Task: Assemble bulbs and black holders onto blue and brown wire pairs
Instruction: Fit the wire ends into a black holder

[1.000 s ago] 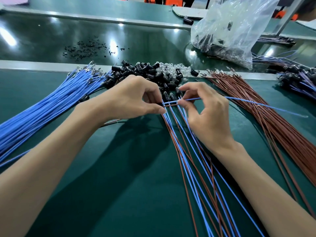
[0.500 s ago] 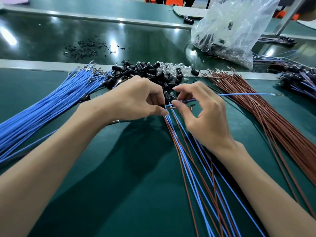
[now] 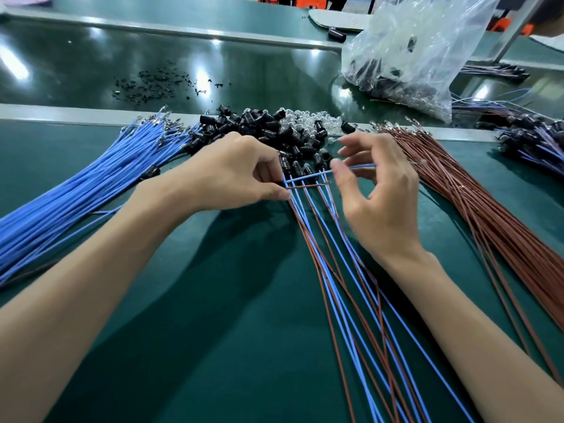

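Your left hand (image 3: 232,175) covers the left ends of the blue wire (image 3: 314,174) and the brown wire (image 3: 305,186), so how they sit inside your curled fingers is hidden. The blue wire's right end disappears behind your right hand (image 3: 381,206). What fills the plastic bag (image 3: 409,53) at far right is blurred behind the film. The heap of wired holders (image 3: 537,145) is cut off by the right edge. The blue wire bundle (image 3: 91,184) runs off the left edge, and the brown wire bundle (image 3: 494,215) runs off at lower right.

The metal rail (image 3: 61,112) crosses just beyond the pile of black holders (image 3: 259,123) and clear bulbs (image 3: 314,120). Bare green mat (image 3: 198,331) lies near you between your forearms, left of the assembled pairs (image 3: 351,288) that fan toward you from beneath your hands.

Your left hand pinches both wires between thumb and curled fingers. They stick out to the right, the blue one just beyond the brown. Your right thumb tip presses on the blue wire, with the other fingers lifted and curved above it. The brown wire's tip ends just beside that thumb; you cannot tell whether they touch.
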`<move>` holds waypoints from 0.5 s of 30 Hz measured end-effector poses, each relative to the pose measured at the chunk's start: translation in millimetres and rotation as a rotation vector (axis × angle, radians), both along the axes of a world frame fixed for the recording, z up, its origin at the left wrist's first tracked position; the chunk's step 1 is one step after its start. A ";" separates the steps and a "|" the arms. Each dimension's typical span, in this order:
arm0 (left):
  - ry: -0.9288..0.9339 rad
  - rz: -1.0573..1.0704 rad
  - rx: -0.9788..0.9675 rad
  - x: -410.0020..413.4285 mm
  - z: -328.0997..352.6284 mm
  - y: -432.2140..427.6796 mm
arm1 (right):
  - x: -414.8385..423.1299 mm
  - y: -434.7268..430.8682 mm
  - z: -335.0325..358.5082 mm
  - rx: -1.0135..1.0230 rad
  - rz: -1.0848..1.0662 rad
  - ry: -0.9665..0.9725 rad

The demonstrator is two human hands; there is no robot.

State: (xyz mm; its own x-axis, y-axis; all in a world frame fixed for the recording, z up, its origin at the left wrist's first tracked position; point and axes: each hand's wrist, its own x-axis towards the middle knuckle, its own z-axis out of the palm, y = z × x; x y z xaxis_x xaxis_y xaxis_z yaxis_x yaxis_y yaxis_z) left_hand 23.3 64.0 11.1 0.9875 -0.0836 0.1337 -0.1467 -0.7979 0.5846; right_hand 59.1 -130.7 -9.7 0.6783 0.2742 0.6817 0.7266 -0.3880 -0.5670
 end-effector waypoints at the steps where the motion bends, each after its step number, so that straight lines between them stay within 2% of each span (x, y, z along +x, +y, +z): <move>1: 0.009 0.015 -0.001 0.2 0.3 2.8 | 1.4 -1.1 0.8 0.026 -0.029 -0.001; 4: 0.014 0.028 -0.024 -0.7 2.1 4.7 | 3.0 -2.1 2.0 0.075 -0.086 0.005; 7: -0.008 0.009 -0.047 -0.9 3.6 -3.3 | 0.5 -0.6 2.4 0.105 -0.052 0.049; 12: -0.035 0.013 -0.016 -0.4 4.2 -7.8 | 0.3 -2.0 4.1 0.038 -0.050 0.011; 15: -0.032 0.044 0.004 0.3 3.1 -4.3 | 4.1 -4.1 4.6 0.142 -0.107 0.098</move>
State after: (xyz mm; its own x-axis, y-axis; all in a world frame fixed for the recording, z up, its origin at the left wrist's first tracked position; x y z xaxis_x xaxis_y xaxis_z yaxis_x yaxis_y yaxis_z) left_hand 23.6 59.7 14.1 0.9854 -0.0408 0.1652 -0.1301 -0.8062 0.5771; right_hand 63.2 -134.8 -5.1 0.7636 0.1028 0.6374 0.6240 -0.3709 -0.6878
